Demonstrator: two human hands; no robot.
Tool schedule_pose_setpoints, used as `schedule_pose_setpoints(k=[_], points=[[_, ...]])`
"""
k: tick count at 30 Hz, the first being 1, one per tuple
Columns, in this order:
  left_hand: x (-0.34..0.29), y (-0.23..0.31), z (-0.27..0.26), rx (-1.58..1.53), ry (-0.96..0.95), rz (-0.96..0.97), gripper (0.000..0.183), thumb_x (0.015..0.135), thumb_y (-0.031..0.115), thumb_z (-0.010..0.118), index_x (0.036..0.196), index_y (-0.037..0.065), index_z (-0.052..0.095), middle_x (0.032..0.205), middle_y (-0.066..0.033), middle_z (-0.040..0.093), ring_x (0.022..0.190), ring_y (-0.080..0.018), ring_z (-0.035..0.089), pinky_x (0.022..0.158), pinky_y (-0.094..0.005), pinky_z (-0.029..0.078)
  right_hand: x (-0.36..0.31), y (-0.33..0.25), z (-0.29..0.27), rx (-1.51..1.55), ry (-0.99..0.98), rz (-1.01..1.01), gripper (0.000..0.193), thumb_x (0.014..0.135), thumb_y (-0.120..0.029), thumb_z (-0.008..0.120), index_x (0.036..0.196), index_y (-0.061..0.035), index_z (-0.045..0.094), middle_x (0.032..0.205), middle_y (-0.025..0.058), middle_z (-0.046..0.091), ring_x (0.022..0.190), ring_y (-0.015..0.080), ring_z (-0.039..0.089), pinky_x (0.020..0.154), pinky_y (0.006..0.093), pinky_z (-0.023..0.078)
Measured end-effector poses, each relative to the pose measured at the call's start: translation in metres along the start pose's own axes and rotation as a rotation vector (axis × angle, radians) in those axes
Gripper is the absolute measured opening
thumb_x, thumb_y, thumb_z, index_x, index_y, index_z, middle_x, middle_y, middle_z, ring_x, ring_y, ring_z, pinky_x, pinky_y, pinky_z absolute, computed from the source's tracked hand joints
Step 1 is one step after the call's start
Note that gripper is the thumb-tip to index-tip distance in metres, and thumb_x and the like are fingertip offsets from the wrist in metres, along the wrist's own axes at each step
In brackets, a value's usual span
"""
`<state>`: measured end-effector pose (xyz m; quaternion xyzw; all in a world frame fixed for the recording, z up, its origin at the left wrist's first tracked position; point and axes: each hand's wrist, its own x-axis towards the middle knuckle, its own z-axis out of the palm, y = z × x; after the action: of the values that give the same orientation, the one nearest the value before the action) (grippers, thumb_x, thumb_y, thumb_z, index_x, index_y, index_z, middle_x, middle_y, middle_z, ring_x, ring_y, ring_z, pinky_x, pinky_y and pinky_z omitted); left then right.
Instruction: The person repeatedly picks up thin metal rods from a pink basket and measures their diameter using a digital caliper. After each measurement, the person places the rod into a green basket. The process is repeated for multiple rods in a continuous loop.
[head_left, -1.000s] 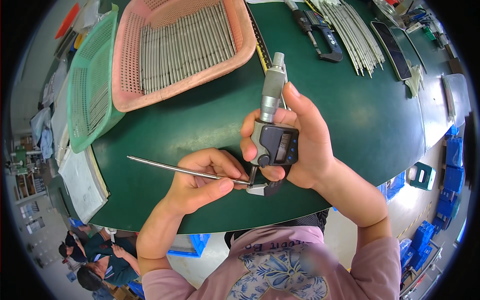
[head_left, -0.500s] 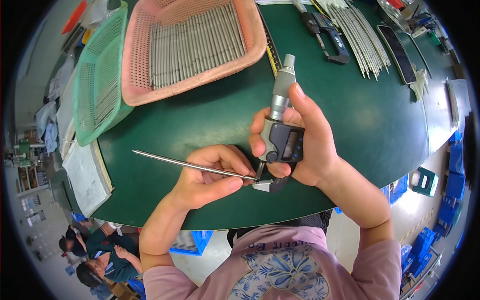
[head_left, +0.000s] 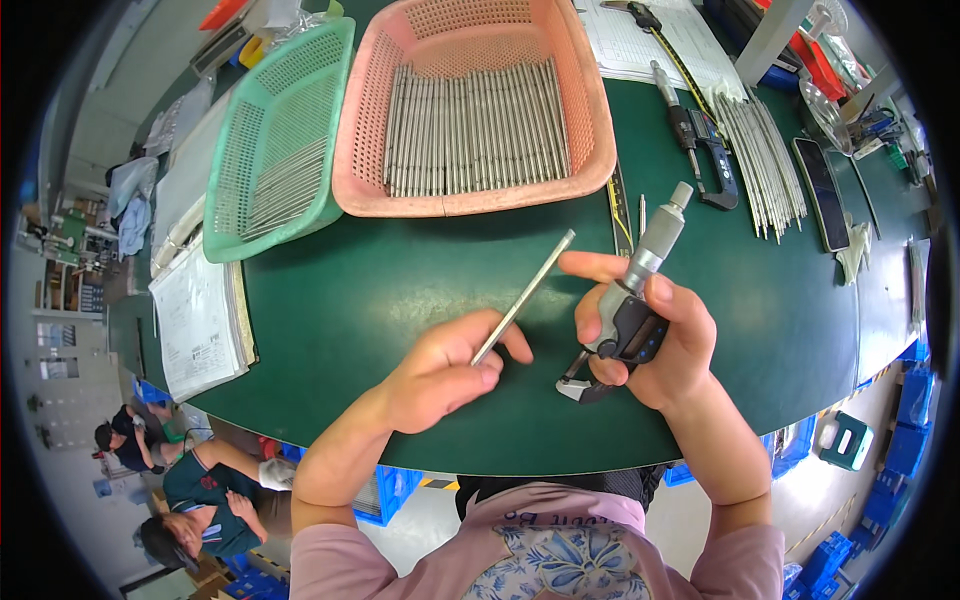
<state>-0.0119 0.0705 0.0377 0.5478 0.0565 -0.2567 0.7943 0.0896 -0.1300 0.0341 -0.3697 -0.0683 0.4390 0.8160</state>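
Note:
A slim metal rod [head_left: 527,292] is pinched between the thumb and fingers of my left hand [head_left: 440,375], its free end slanting up and to the right. My right hand [head_left: 682,355] grips a digital micrometer [head_left: 636,322] with a grey thimble and dark body; the index finger is stretched toward the rod's upper end without touching it. The micrometer's frame stands apart from the rod. Beyond my hands, a pink basket [head_left: 470,206] holds a row of similar metal rods [head_left: 475,130]. To its left, a green basket [head_left: 345,95] contains several thinner-looking rods [head_left: 290,190].
A second micrometer [head_left: 716,170] lies at the far right beside a spread of rods [head_left: 762,165] and a phone [head_left: 820,195]. Papers [head_left: 200,345] rest at the table's left. A ruler [head_left: 620,215] lies right of the pink basket. Two people sit at lower left.
The rod has come out of the micrometer's jaws and swung from pointing left to pointing up and right. My hands have moved apart, and the right index finger has stretched out.

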Motion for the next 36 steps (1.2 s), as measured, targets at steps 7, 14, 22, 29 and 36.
schedule_pose_setpoints(k=[7, 14, 22, 29, 36], points=[[0.003, 0.004, -0.001, 0.223, -0.079, -0.032, 0.034, 0.074, 0.002, 0.049, 0.108, -0.001, 0.051, 0.064, 0.0051, 0.038, 0.056, -0.0034, 0.033, 0.051, -0.0188, 0.026, -0.002, -0.004, -0.001, -0.001, 0.062, -0.038, 0.051, 0.078, -0.028, 0.045, 0.115, 0.0072, 0.045, 0.073, 0.0156, 0.056, 0.041, 0.0143, 0.044, 0.040, 0.0230, 0.038], [-0.005, 0.011, -0.017, -0.171, -0.153, 0.188, 0.067, 0.072, 0.021, 0.057, 0.128, -0.006, 0.031, 0.067, -0.0029, 0.049, 0.060, -0.0077, 0.048, 0.045, -0.0192, 0.034, -0.002, -0.003, -0.004, 0.077, 0.033, 0.043, 0.043, 0.076, -0.027, 0.045, 0.103, 0.0064, 0.050, 0.074, 0.0150, 0.056, 0.042, 0.0157, 0.045, 0.040, 0.0241, 0.038], [0.008, -0.016, 0.010, 0.011, 0.067, 0.411, 0.041, 0.081, 0.005, 0.055, 0.119, 0.002, 0.040, 0.092, -0.0066, 0.052, 0.082, -0.0122, 0.052, 0.072, -0.0250, 0.043, -0.003, 0.016, 0.003, 0.210, -0.115, 0.173, 0.044, 0.076, -0.029, 0.046, 0.103, 0.0069, 0.050, 0.077, 0.0146, 0.057, 0.052, 0.0173, 0.050, 0.042, 0.0242, 0.040], [0.021, -0.027, 0.010, -0.027, 0.176, 0.491, 0.017, 0.087, 0.013, 0.050, 0.096, 0.000, 0.050, 0.097, -0.0088, 0.051, 0.088, -0.0161, 0.054, 0.069, -0.0257, 0.048, -0.001, 0.007, 0.003, 0.140, -0.023, 0.118, 0.058, 0.082, -0.049, 0.038, 0.095, 0.0049, 0.053, 0.071, 0.0140, 0.057, 0.051, 0.0159, 0.052, 0.038, 0.0218, 0.039], [0.020, -0.027, 0.014, -0.112, 0.050, 0.272, 0.023, 0.085, 0.020, 0.052, 0.090, -0.002, 0.048, 0.093, -0.0180, 0.051, 0.085, -0.0255, 0.057, 0.068, -0.0323, 0.053, 0.005, -0.004, -0.005, 0.132, 0.123, 0.122, 0.067, 0.083, -0.060, 0.025, 0.085, 0.0005, 0.053, 0.065, 0.0126, 0.056, 0.035, 0.0152, 0.043, 0.034, 0.0225, 0.037]])
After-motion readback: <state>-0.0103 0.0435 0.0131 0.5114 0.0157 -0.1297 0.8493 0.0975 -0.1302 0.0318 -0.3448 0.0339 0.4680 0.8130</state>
